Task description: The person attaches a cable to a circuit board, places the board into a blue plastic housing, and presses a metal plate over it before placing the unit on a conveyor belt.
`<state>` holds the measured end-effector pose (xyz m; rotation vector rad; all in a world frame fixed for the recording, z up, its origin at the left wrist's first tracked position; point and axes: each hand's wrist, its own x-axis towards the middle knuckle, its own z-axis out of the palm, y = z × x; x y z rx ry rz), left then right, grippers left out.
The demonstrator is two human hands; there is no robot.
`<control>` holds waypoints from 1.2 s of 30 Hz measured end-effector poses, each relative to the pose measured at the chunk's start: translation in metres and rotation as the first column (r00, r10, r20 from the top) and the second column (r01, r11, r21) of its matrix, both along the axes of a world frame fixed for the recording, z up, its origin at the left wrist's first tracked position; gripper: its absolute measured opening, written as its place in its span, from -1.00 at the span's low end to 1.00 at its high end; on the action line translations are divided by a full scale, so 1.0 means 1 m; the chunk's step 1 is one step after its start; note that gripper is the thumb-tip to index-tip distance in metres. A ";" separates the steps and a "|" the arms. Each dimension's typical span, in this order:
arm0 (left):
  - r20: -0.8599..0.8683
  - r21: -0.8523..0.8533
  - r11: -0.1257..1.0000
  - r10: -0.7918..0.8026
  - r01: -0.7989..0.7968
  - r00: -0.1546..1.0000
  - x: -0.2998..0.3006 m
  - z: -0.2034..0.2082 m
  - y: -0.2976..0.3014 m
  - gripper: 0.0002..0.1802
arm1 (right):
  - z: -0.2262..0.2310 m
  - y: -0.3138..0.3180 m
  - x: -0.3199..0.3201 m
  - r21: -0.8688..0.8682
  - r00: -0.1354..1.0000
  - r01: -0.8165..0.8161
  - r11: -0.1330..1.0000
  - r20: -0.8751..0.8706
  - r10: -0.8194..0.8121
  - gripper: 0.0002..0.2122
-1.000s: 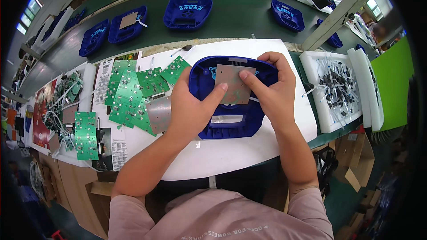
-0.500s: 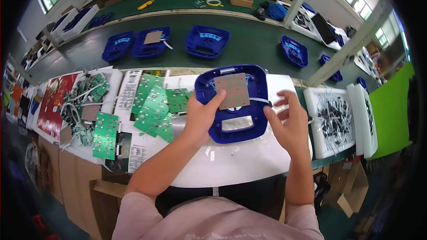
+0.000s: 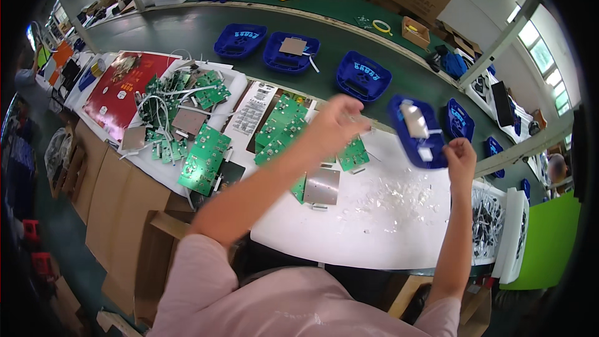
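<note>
My right hand (image 3: 460,155) pinches the lower right edge of a blue plastic housing (image 3: 407,143), which is tilted and blurred above the right side of the white work surface. Inside this housing lies a brownish circuit board (image 3: 413,118), with a short white cable at its right. Away from the housing, my left hand (image 3: 340,123) hovers over the far edge of the work surface, smeared by motion. Its fingers look apart, and nothing shows in them. Below and left of it lie loose green circuit boards (image 3: 277,131).
On the green belt beyond stand several blue housings (image 3: 240,40); one holds a board (image 3: 292,46). Tangled boards and cables fill a white foam tray (image 3: 232,84) at left. Clear plastic scraps (image 3: 399,203) litter the work surface. Black-ended cables (image 3: 488,218) and a slanting post (image 3: 521,150) are at right.
The housing has moved right and away from me, now in my right hand only. My left hand has let go of it and risen toward the belt. The view has swung left.
</note>
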<state>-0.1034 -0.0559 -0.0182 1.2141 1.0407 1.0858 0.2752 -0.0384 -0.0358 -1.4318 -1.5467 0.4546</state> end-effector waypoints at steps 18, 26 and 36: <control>-0.972 0.140 0.825 0.219 -0.548 0.081 -0.411 -0.060 0.275 -0.45 | -0.016 0.085 -0.115 -0.160 0.864 -0.407 0.899 0.252 0.436 -0.71; -0.764 -0.141 0.612 0.432 -0.778 0.479 -0.384 -0.082 0.286 -0.58 | 0.006 0.055 -0.186 -0.354 0.352 -0.681 0.641 0.610 0.710 -0.61; -0.052 -0.106 0.900 0.419 -0.422 0.907 -0.292 0.049 0.154 -0.51 | 0.048 -0.001 -0.086 -0.511 0.781 -0.544 0.665 -0.019 0.624 -0.81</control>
